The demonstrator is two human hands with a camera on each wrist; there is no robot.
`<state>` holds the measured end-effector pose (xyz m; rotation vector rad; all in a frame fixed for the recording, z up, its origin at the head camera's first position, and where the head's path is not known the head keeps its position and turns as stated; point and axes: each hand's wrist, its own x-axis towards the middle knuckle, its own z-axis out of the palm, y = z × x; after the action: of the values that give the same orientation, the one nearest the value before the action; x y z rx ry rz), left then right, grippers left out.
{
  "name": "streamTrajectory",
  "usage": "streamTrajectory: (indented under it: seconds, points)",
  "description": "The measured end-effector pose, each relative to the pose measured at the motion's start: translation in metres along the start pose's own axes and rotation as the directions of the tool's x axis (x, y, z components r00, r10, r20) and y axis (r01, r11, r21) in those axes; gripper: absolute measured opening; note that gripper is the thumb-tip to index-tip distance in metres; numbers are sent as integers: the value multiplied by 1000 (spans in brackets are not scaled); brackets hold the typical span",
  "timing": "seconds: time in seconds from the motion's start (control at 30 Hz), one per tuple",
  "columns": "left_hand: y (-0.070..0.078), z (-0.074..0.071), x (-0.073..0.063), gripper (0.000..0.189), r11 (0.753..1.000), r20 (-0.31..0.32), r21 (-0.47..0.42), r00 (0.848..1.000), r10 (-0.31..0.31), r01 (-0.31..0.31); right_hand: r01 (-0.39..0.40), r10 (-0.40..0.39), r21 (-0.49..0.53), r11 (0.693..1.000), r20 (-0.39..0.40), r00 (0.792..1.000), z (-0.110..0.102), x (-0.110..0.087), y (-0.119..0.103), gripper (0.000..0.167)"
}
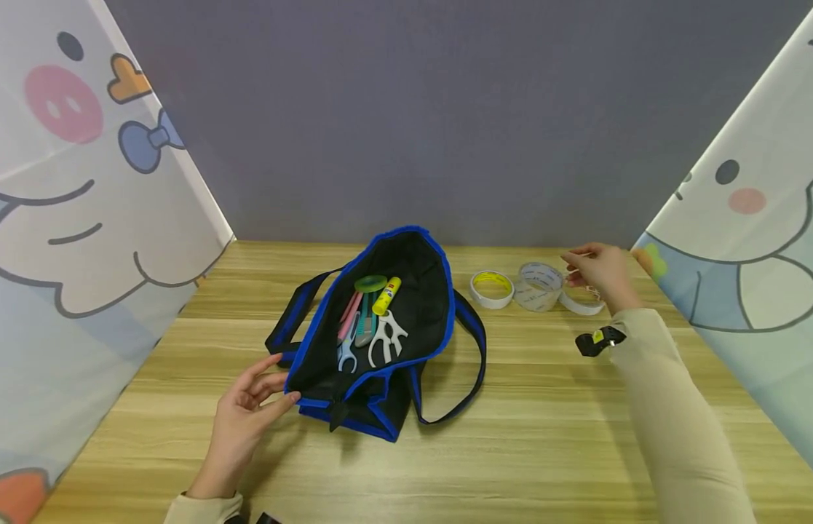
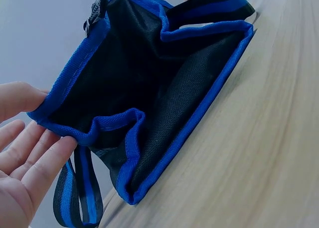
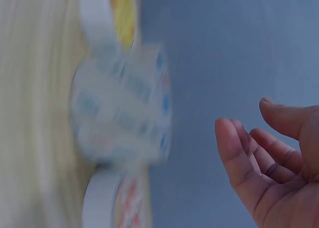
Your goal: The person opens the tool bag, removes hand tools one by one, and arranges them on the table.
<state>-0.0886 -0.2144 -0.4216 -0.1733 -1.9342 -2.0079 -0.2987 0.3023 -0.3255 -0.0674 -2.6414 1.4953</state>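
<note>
A black tool bag with blue trim lies on the table, its wide mouth facing up. My left hand pinches the bag's near left corner, thumb on one side of the blue edge and fingers on the other. Inside are a yellow glue stick, a green tape roll, a teal utility knife, pink and blue tools, and white craft scissors. My right hand, fingers loosely bent and holding nothing, hovers above a white tape roll and beside a wide clear tape roll.
Left of the clear roll sits another white tape roll with a yellow core. The bag's straps spread out on both sides over the wooden table. A grey panel stands behind, with cartoon-printed sheets at the sides.
</note>
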Motion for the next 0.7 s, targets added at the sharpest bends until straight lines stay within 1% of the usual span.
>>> streamTrajectory:
  seconds: [0.07, 0.17, 0.27, 0.33, 0.47, 0.53, 0.7]
  points:
    - [0, 0, 0, 61, 1000, 2, 8, 1000, 1, -1, 6, -6, -19, 1000, 15, 1000, 11, 1, -14, 48]
    - [1, 0, 0, 60, 1000, 2, 17, 1000, -6, 6, 6, -6, -4, 1000, 49, 999, 29, 2, -34, 49]
    - [1, 0, 1, 61, 1000, -3, 17, 1000, -12, 12, 12, -16, 39, 999, 114, 993, 50, 3, -54, 46]
    - [1, 0, 0, 61, 1000, -5, 14, 1000, -12, 12, 29, -39, 62, 998, 162, 986, 65, 3, -67, 43]
    - [1, -1, 0, 61, 1000, -4, 6, 1000, -7, 7, 73, -94, 92, 993, 251, 963, 96, 0, -92, 36]
    - [1, -2, 0, 61, 1000, -2, 4, 1000, -5, 5, 82, -113, 115, 990, 293, 949, 112, -4, -105, 34]
    - [1, -2, 1, 60, 1000, 4, 11, 1000, -3, 3, 96, -145, 141, 985, 393, 908, 148, -14, -131, 27]
